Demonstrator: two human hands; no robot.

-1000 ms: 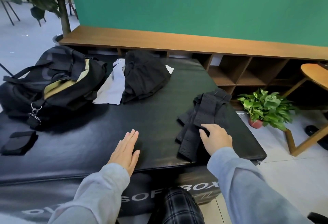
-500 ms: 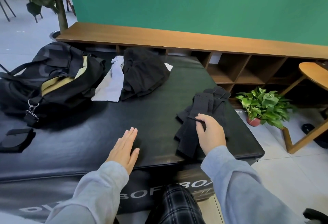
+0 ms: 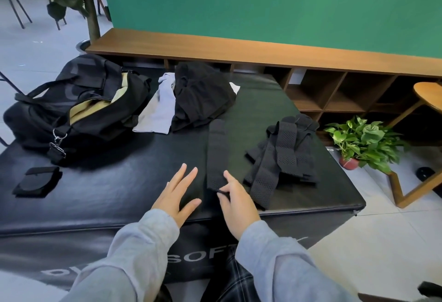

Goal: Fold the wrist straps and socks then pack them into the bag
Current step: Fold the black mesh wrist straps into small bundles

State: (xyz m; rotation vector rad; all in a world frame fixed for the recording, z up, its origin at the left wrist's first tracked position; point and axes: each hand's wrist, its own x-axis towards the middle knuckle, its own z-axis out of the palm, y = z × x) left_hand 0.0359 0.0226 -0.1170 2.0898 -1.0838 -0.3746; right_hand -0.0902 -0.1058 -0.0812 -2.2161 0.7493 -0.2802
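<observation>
One long black perforated wrist strap [image 3: 217, 156] lies flat on the black padded bench [image 3: 119, 182], its near end pinched by the right hand [image 3: 235, 202], the left hand [image 3: 178, 191] resting released beside it, while one black folded strap [image 3: 37, 181] sits done and the heap of black mesh straps [image 3: 283, 156] and the open black duffel bag [image 3: 71, 108] wait.

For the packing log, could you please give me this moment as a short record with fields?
surface: black padded box
bag: black duffel bag with tan lining, unzipped, far left
laid-out strap: long black perforated wrist strap, flat, lengthwise away from the person
right hand: pinches the strap's near end
left hand: flat on the box, beside the strap
strap pile: black mesh straps, unfolded, to the right
folded item: small black folded piece, near left
clothes: grey and black garments beside the bag
</observation>
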